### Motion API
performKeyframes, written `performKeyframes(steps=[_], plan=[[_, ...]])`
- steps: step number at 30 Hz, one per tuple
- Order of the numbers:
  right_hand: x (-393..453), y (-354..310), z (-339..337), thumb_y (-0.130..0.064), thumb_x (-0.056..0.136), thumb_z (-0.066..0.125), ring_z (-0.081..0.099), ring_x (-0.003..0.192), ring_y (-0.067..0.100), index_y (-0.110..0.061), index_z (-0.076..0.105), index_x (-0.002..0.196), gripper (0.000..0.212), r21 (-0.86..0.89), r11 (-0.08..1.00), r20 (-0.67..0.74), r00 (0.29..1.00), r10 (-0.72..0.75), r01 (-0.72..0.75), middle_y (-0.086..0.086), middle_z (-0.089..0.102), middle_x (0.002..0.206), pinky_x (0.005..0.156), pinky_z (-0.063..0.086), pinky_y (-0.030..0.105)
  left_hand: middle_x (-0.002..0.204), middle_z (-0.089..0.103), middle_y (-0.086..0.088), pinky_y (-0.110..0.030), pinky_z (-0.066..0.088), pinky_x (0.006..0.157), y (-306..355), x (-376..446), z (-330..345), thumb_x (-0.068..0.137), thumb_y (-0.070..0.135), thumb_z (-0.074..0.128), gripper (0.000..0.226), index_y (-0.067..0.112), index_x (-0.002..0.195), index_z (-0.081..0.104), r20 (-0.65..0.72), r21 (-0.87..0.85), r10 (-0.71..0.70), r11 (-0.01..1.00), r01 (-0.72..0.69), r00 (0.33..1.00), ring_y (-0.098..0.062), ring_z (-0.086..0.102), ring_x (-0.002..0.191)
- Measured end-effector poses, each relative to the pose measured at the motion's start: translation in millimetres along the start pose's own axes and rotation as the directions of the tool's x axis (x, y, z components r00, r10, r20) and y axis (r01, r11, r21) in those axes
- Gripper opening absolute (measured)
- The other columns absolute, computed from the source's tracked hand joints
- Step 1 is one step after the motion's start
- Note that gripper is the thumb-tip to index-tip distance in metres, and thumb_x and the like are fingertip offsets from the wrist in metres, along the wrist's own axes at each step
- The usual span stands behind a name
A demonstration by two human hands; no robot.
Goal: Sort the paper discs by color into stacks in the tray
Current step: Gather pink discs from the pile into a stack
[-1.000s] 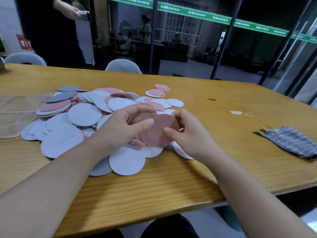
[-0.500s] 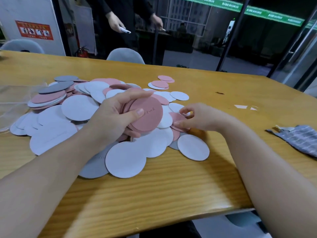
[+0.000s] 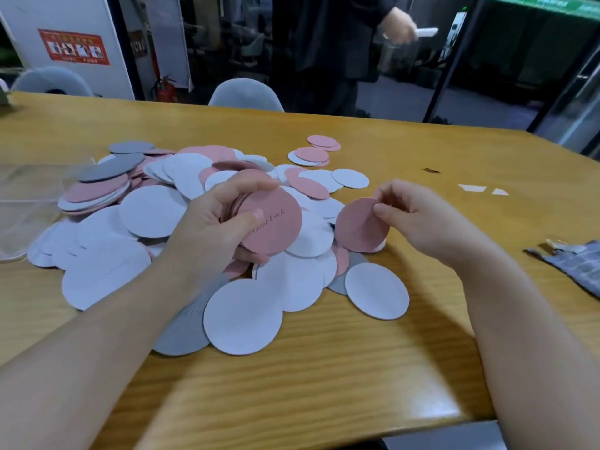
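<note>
A loose pile of white, pink and grey paper discs covers the middle of the wooden table. My left hand grips a stack of pink discs above the pile, thumb on the top disc, which bears printed script. My right hand pinches a single pink disc by its edge, lifted just off the pile to the right of the stack. A clear plastic tray lies at the far left, partly under the discs.
A small group of pink and white discs lies apart at the back. A checked grey cloth sits at the right edge. White paper scraps lie nearby. A person in dark clothes stands beyond the table, behind a chair.
My right hand has picked one pink disc up from the pile and raised it. My left hand keeps the pink stack in about the same place.
</note>
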State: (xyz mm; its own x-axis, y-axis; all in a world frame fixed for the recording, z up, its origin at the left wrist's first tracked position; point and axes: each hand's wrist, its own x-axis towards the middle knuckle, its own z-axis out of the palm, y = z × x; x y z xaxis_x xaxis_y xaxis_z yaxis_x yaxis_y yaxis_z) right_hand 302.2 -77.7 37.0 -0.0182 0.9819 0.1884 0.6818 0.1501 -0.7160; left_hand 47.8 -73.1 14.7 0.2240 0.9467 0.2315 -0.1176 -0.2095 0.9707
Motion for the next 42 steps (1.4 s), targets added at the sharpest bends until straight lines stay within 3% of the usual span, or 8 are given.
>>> performKeyframes(steps=[5, 11, 16, 23, 28, 32, 35, 42], plan=[[-5, -12, 5, -0.001, 0.097, 0.043, 0.046, 0.055, -0.002, -0.015, 0.054, 0.085, 0.021, 0.314, 0.948, 0.007, 0.998, -0.062, 0.056, -0.007, 0.054, 0.069, 0.054, 0.036, 0.01, 0.125, 0.056, 0.006, -0.051, 0.058, 0.072, 3, -4, 3, 0.094, 0.002, 0.05, 0.042, 0.04, 0.096, 0.069, -0.055, 0.03, -0.067, 0.997, 0.068, 0.996, -0.029, 0.069, 0.071], [-8, -34, 44, -0.005, 0.092, 0.055, 0.052, 0.054, 0.012, -0.013, 0.055, 0.081, 0.013, 0.454, 0.89, 0.018, 0.999, -0.049, 0.035, 0.002, 0.055, 0.066, 0.052, 0.047, 0.037, 0.123, 0.054, 0.003, -0.04, 0.059, 0.064, 9, -6, 3, 0.083, 0.028, 0.065, 0.02, 0.041, 0.097, 0.069, -0.012, 0.005, -0.074, 0.997, 0.074, 0.997, -0.02, 0.067, 0.065], [-1, -49, 64, -0.004, 0.085, 0.063, 0.058, 0.055, 0.013, -0.01, 0.055, 0.077, 0.013, 0.519, 0.851, -0.039, 0.996, -0.076, 0.086, -0.003, 0.061, 0.056, 0.059, 0.05, 0.029, 0.125, 0.054, -0.004, -0.031, 0.058, 0.061, 8, -2, -3, 0.086, 0.003, 0.064, 0.044, 0.044, 0.101, 0.067, -0.037, 0.048, -0.006, 0.999, 0.008, 0.999, -0.016, 0.068, 0.09], [36, -65, 63, -0.011, 0.085, 0.066, 0.058, 0.066, 0.008, -0.023, 0.06, 0.078, 0.015, 0.337, 0.921, -0.05, 0.98, -0.192, 0.198, -0.014, 0.063, 0.067, 0.064, 0.05, 0.026, 0.117, 0.057, 0.016, -0.028, 0.058, 0.059, 31, 20, -30, 0.089, -0.01, 0.049, 0.064, 0.051, 0.102, 0.062, -0.178, -0.021, 0.038, 0.999, -0.042, 0.983, -0.012, 0.064, 0.098], [75, -76, 78, -0.012, 0.087, 0.062, 0.052, 0.077, 0.003, -0.022, 0.062, 0.086, 0.01, 0.029, 0.948, -0.055, 0.947, -0.315, 0.317, -0.013, 0.058, 0.082, 0.069, 0.038, 0.009, 0.118, 0.058, 0.004, -0.03, 0.059, 0.06, 37, 39, -68, 0.09, -0.01, 0.047, 0.057, 0.042, 0.105, 0.064, -0.324, -0.062, 0.047, 0.996, -0.071, 0.945, -0.023, 0.062, 0.101], [103, -86, 96, -0.018, 0.09, 0.059, 0.045, 0.1, 0.016, -0.017, 0.064, 0.109, 0.02, -0.234, 0.896, 0.013, 0.923, -0.385, 0.377, -0.006, 0.053, 0.1, 0.079, 0.028, 0.016, 0.12, 0.055, -0.001, -0.026, 0.056, 0.056, 23, 39, -85, 0.091, -0.006, 0.046, 0.051, 0.04, 0.103, 0.066, -0.427, -0.092, 0.02, 0.994, -0.065, 0.904, -0.022, 0.062, 0.093], [117, -95, 107, -0.026, 0.089, 0.059, 0.041, 0.109, 0.021, -0.021, 0.061, 0.118, 0.029, -0.353, 0.86, 0.073, 0.928, -0.366, 0.368, 0.001, 0.053, 0.114, 0.09, 0.033, 0.026, 0.116, 0.055, 0.0, -0.027, 0.056, 0.056, 15, 39, -89, 0.092, -0.006, 0.045, 0.049, 0.036, 0.101, 0.067, -0.438, -0.129, 0.002, 0.989, -0.065, 0.899, -0.02, 0.063, 0.089], [124, -101, 122, -0.026, 0.089, 0.059, 0.045, 0.099, 0.022, -0.017, 0.069, 0.096, 0.015, -0.432, 0.826, 0.065, 0.926, -0.373, 0.363, 0.001, 0.054, 0.096, 0.084, 0.04, 0.033, 0.122, 0.055, 0.0, -0.028, 0.056, 0.057, 12, 42, -92, 0.09, -0.008, 0.045, 0.051, 0.038, 0.097, 0.069, -0.431, -0.158, -0.007, 0.985, -0.067, 0.902, -0.024, 0.062, 0.098]])
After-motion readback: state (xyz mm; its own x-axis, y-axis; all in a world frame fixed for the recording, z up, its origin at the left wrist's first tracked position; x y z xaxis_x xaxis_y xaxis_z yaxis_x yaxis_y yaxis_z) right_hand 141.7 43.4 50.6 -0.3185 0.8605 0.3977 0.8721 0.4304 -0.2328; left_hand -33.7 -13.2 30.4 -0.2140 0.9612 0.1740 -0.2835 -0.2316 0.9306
